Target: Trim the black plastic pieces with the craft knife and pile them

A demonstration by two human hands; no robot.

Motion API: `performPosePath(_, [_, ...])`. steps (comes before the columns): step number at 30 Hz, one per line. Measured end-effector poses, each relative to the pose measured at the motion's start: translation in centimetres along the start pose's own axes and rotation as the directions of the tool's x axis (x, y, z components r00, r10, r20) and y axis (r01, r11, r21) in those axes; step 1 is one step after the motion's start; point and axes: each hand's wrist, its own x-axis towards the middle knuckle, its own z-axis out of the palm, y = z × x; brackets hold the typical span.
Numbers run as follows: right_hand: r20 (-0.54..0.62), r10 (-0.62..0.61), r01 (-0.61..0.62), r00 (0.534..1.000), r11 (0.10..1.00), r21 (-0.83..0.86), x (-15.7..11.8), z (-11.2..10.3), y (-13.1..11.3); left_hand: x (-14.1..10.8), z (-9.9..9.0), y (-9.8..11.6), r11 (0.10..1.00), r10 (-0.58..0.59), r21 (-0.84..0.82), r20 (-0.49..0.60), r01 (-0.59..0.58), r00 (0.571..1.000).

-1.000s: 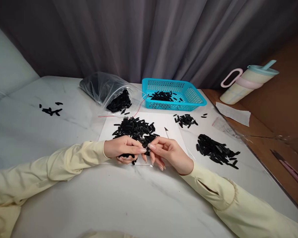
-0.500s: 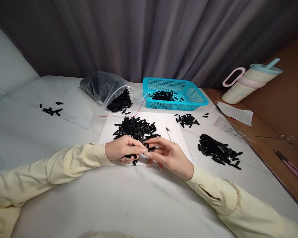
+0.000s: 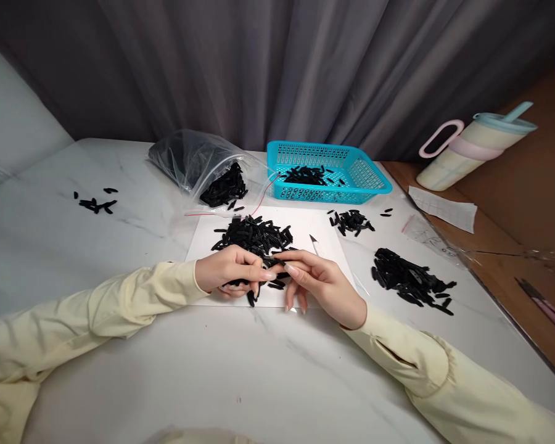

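My left hand (image 3: 231, 269) is closed over the near part of a pile of small, flat black pieces (image 3: 254, 234) on a sheet of white paper (image 3: 337, 253). Its thumb and forefinger pinch one end of a slim black piece (image 3: 272, 261). My right hand (image 3: 326, 283) pinches the other end between thumb and forefinger, with its lower fingers hanging loosely. More black pieces show under the left palm; whether they are held or lie on the paper I cannot tell. Beside the right hand a craft knife (image 3: 314, 242) with a dark pointed tip rests on the paper.
Behind the paper lie a clear zip bag (image 3: 185, 160) spilling black pieces and a blue basket (image 3: 370, 182) with more inside. Further heaps sit at right (image 3: 409, 280) and far left (image 3: 97, 205). A tumbler (image 3: 467, 154) and pink-handled tool (image 3: 548, 311) are on the right.
My right hand has shifted slightly right and its fingertips have drawn a little apart from the left ones. The black piece between them now lies flatter. The view has shifted slightly.
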Motion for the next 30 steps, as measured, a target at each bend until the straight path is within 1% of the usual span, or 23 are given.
performPosePath(4, [0.031, 0.014, -0.014, 0.999, 1.0, -0.012, -0.02, 0.04, -0.17, 0.13, 0.2, 0.02, 0.998, 0.054, 0.033, -0.083, -0.052, 0.995])
performPosePath(7, [0.037, 0.013, -0.012, 0.999, 1.0, -0.026, -0.06, 0.02, -0.25, 0.17, 0.47, -0.07, 0.995, 0.078, 0.071, -0.11, -0.071, 0.991])
performPosePath(9, [0.031, 0.011, -0.01, 0.999, 0.999, -0.034, -0.09, -0.01, -0.26, 0.16, 0.55, -0.12, 0.996, 0.063, 0.064, -0.105, -0.056, 0.993])
performPosePath(13, [0.034, 0.012, -0.01, 0.999, 0.998, -0.061, -0.16, 0.03, -0.25, 0.1, 0.49, -0.03, 1.0, -0.003, -0.012, -0.08, 0.002, 0.997])
performPosePath(19, [0.052, 0.02, -0.012, 0.998, 0.989, -0.149, -0.22, 0.25, -0.43, 0.08, 0.25, 0.35, 0.998, -0.057, 0.026, -0.038, 0.058, 0.998])
performPosePath(30, [0.057, 0.052, -0.048, 0.997, 0.996, -0.074, -0.34, 0.13, -0.55, 0.01, -0.14, 0.37, 0.995, -0.067, -0.08, 0.002, 0.067, 0.998])
